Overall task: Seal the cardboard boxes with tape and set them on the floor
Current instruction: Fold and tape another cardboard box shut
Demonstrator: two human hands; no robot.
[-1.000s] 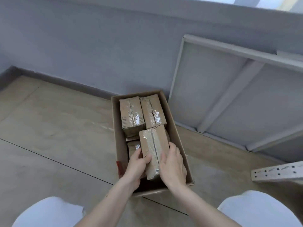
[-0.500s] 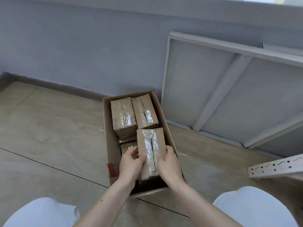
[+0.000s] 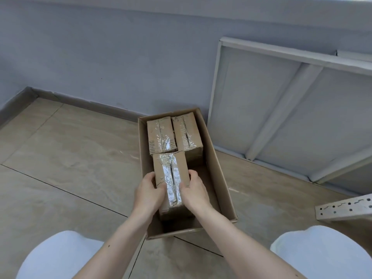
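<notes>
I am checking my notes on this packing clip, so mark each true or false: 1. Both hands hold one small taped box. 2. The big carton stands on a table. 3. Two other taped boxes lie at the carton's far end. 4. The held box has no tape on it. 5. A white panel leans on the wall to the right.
1. True: the left hand and right hand grip the small taped box from either side.
2. False: the big carton stands on the floor.
3. True: the two taped boxes lie side by side there.
4. False: shiny tape runs along its top.
5. True: the white panel leans there.
</notes>
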